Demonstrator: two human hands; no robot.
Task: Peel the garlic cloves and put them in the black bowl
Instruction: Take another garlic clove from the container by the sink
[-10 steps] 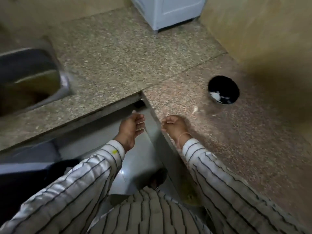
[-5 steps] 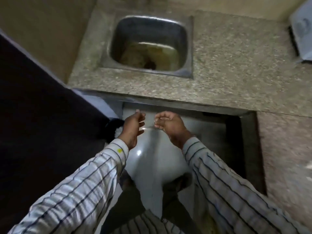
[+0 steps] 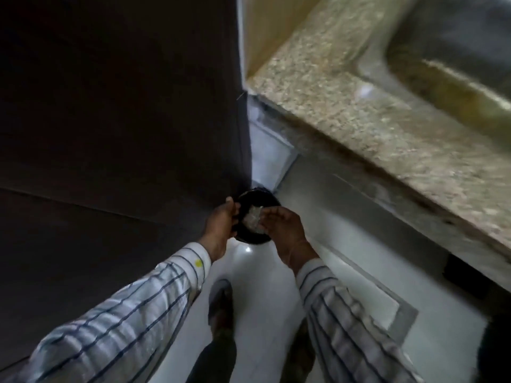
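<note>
Both my hands hang low over a round black container (image 3: 266,201) standing on the floor in the corner. Pale papery scraps (image 3: 252,220) that look like garlic skins lie inside it. My left hand (image 3: 219,222) is at the container's left rim with the thumb up; its fingers are mostly hidden behind the back of the hand. My right hand (image 3: 280,226) hovers over the right side, fingers loosely bent beside the scraps. No garlic clove can be made out. Whether this container is the task's black bowl I cannot tell.
A tall dark panel (image 3: 119,120) fills the left side. A speckled stone counter (image 3: 345,111) with a steel sink (image 3: 456,64) runs along the upper right. The white tiled floor (image 3: 265,286) lies below, with my foot (image 3: 221,308) on it.
My view swung left and down, from the counter with the black bowl, past the sink, to the floor corner. Both hands dropped from the counter's edge to the black container.
</note>
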